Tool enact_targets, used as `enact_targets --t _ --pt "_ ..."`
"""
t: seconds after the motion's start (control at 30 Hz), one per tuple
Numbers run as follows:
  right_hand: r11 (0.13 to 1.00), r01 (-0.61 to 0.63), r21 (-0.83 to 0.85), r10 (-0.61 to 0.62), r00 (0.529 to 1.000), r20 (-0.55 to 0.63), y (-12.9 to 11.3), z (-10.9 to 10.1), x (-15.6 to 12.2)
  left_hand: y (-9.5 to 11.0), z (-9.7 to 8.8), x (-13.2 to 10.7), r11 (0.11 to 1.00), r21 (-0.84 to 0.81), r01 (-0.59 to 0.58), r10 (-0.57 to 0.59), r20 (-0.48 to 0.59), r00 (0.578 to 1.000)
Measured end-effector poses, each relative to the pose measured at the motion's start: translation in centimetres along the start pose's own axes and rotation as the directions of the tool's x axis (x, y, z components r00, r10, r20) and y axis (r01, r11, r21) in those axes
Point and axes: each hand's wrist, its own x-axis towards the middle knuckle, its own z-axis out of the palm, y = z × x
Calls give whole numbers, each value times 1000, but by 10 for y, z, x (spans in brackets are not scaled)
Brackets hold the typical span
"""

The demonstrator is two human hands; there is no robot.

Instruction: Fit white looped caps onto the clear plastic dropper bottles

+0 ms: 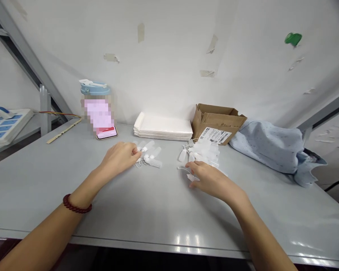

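Observation:
My left hand (122,156) has its fingers curled at the left edge of a small pile of translucent white plastic bottles (154,162) with thin white strings. What its fingertips pinch, if anything, is hidden. Further right, my right hand (210,180) closes thumb and fingers around one small translucent bottle (191,177), whose string (182,168) trails to the left on the table. Just beyond that hand lies a larger heap of the same stringed bottles (205,149), partly covered by the fingers.
A stack of white padded envelopes (164,128) lies at the back of the grey table (147,210). Beside it stands an open cardboard box (220,124). Light blue cloth (267,146) is at right. A lit phone (101,120) leans against a blue-lidded container (94,89) at left.

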Motion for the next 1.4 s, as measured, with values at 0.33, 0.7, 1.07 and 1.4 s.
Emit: enact_targets --t 0.33,0.7,1.07,1.4 --pt "993 109 48 -103 988 -112 -2 5 2 12 -2 -5 987 -155 -33 15 -114 993" --pt "932 342 118 -297 909 -291 -18 16 5 47 21 -28 804 -527 -276 380 97 920" --pt "943 324 82 -283 904 -321 -15 15 6 49 17 -28 795 -548 -261 349 62 935" --pt "881 464 94 -403 838 -367 -18 21 5 51 13 -28 691 -722 -40 299 235 925"
